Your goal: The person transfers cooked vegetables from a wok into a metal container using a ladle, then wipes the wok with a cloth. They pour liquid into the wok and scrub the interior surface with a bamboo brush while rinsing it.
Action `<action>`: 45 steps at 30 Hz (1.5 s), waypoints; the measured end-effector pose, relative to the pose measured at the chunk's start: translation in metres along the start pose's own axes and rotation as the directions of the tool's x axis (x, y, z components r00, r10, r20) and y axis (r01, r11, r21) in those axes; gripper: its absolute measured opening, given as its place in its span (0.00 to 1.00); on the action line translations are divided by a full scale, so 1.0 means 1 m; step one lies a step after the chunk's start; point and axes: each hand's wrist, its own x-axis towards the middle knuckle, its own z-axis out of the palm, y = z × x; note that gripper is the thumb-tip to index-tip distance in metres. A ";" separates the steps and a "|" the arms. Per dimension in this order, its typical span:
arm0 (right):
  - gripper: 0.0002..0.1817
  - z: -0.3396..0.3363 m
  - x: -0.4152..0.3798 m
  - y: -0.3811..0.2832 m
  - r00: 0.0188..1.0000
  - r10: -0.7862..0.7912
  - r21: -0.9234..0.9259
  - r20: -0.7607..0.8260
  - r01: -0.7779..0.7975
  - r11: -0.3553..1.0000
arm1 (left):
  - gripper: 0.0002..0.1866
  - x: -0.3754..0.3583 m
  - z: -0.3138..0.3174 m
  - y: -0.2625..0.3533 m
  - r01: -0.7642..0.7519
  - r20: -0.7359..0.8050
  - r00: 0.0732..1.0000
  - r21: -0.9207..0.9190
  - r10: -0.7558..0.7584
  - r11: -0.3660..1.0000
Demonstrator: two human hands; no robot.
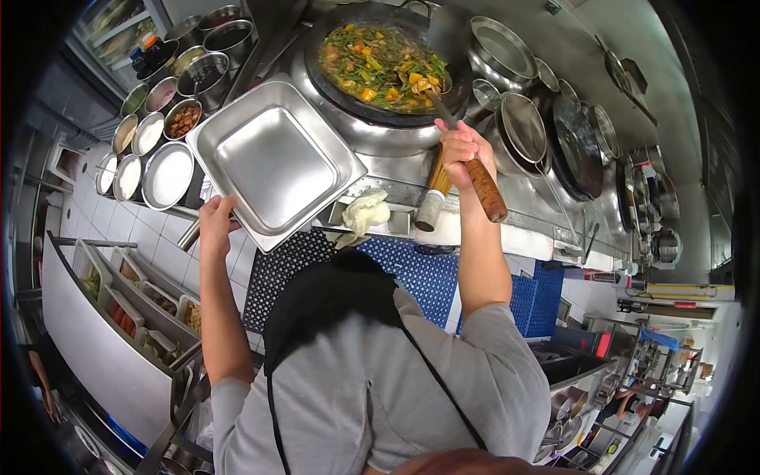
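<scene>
A large dark wok [313, 75] at the top centre holds green vegetables with orange pieces in sauce. My right hand [461, 154] is wrapped round the wooden handle of a ladle [487, 190], whose bowl lies among the food at the wok's right side. My left hand [215, 218] grips the lower left edge of an empty, square steel pan [273, 170], which is tilted beside the wok. A crumpled pale cloth [366, 212] lies below the wok, left of a bundle of thin sticks [435, 186].
Several bowls of ingredients [168, 174] stand at the left. Strainers [522, 127] and pans [578, 146] are stacked to the right of the wok. An open drawer with food tubs [123, 313] is at the lower left. Another person's arm [41, 380] shows at the far left.
</scene>
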 end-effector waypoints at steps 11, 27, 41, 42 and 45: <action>0.20 0.010 0.013 -0.003 0.999 0.006 0.001 0.049 -0.006 1.000 | 0.10 -0.009 0.011 0.009 -0.014 0.036 0.999 -0.029 0.015 0.999; 0.33 -0.025 0.032 -0.012 0.749 -0.577 -0.487 0.326 -0.390 -0.782 | 0.13 -0.016 0.015 0.018 0.049 0.002 0.999 0.031 -0.049 0.998; 0.32 -0.008 -0.005 -0.031 0.787 -0.571 -0.604 0.233 -0.343 -0.719 | 0.07 -0.031 0.025 0.021 0.118 -0.111 0.988 0.079 -0.109 0.990; 0.32 -0.010 -0.002 -0.035 0.777 -0.592 -0.572 0.211 -0.393 -0.720 | 0.08 -0.034 0.025 0.021 0.125 -0.115 0.987 0.078 -0.116 0.989; 0.33 -0.031 0.004 -0.051 0.782 -0.589 -0.531 0.204 -0.417 -0.737 | 0.10 -0.037 0.022 0.014 0.135 -0.130 0.983 0.069 -0.125 0.988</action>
